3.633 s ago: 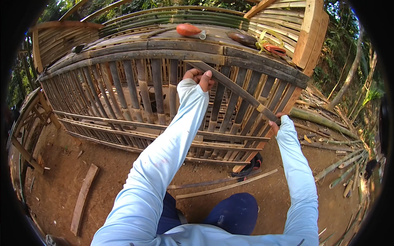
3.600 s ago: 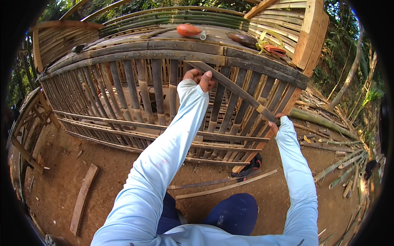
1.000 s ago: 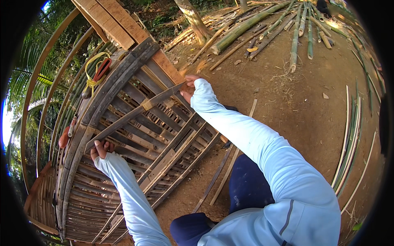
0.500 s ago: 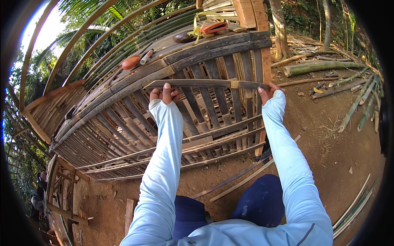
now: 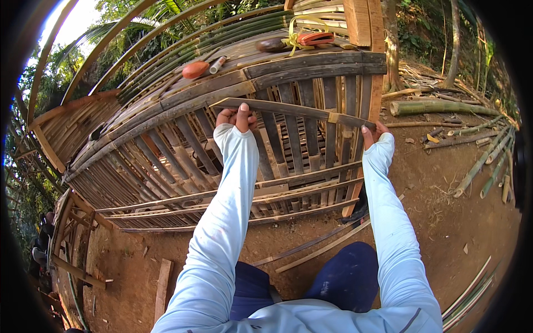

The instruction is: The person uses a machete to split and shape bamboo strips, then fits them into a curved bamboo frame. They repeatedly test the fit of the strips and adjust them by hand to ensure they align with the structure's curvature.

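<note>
A dark bamboo slat [image 5: 288, 110] with a pale node near its right end spans my two hands, its right end lower than its left. My left hand [image 5: 236, 117] pinches it near the pointed left end, thumb in front. At the other end, the fingers and thumb of my right hand [image 5: 375, 135] close on the slat. Behind it stands a bamboo wall of upright slats, topped by a dark split-bamboo rail [image 5: 194, 102]. The slat appears in front of these uprights, just below the rail; whether it touches them I cannot tell.
On the bamboo surface above the rail lie an orange rounded object [image 5: 195, 70], a small white cylinder [image 5: 217, 65], a dark oval object [image 5: 270, 45] and a red-orange object [image 5: 315, 39] with yellow ribbon. A wooden post [image 5: 377, 83] rises at right. Bamboo poles [image 5: 444, 107] lie beyond.
The slat has gone from nearly level to sloping down toward my right hand. Both hands stay closed on it; the view has shifted slightly.
</note>
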{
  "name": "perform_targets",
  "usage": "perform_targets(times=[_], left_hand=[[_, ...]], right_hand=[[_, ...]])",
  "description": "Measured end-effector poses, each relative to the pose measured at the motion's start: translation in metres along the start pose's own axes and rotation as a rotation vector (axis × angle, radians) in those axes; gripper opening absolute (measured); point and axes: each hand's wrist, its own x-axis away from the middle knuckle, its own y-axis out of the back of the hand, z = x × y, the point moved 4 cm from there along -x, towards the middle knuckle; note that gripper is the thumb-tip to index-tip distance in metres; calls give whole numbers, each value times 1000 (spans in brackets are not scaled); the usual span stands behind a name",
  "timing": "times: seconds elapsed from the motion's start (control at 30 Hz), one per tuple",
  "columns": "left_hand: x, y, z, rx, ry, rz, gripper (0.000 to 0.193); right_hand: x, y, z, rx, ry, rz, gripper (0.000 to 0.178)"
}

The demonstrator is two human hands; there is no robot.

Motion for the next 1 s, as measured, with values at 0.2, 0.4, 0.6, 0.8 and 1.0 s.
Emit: perform_targets(times=[0.2,0.4,0.6,0.8,1.0], left_hand=[[2,1,-4,-69,13,27,32],[1,0,-4,-36,6,-19,26],[1,0,1,-43,-4,8,28],[-10,10,7,-69,-36,-38,29],[-15,10,17,-156,-22,1,35]], right_hand=[[1,-3,-5,-5,21,-27,55],[-1,-5,-14,-30,41,-25,54],[0,1,-1,88,55,-44,52],[17,-5,-7,-98,-6,-74,68],[14,6,-13,-23,-20,-27,71]])
